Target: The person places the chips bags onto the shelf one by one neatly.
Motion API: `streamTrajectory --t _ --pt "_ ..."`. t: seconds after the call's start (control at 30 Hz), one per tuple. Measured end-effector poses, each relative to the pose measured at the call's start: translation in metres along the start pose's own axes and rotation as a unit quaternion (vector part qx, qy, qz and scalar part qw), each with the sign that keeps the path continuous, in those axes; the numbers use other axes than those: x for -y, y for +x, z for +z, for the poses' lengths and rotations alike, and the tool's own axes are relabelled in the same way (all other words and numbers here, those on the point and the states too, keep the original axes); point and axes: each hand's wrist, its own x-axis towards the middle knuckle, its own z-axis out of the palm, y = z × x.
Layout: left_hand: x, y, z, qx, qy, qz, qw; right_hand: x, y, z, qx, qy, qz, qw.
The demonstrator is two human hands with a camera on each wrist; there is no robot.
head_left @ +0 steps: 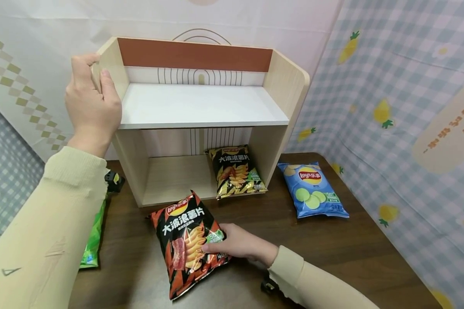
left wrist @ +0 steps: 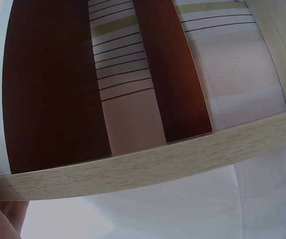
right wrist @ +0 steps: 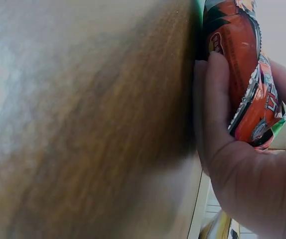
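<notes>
Brown tabletop (head_left: 363, 253) beneath, a red bag (head_left: 187, 246) extends left from the right-hand grip (head_left: 241, 243).

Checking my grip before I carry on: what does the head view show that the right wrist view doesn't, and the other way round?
Only the head view shows the left hand gripping the side of the shelf and the blue chip bag. Only the right wrist view shows fingers against the back of the red chip bag. Both show the right hand holding that bag and the brown table.
</notes>
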Motion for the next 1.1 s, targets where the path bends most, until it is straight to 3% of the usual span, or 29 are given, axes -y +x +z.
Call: streamTrajectory --t 0.43,0.6,1.1 --pt "0.001 -0.001 0.000 -0.003 -0.003 0.005 1.0000 -0.001 -0.001 0.002 0.014 0.102 0.015 0.9946" --pt "0.000 0.000 0.000 -0.005 -0.003 0.007 1.0000 -0.001 -0.002 0.004 0.027 0.148 -0.001 0.9887" --pt "-0.002 -0.001 -0.002 -0.001 0.000 0.009 1.0000 0.012 0.001 0.009 0.017 0.127 -0.038 0.9911"
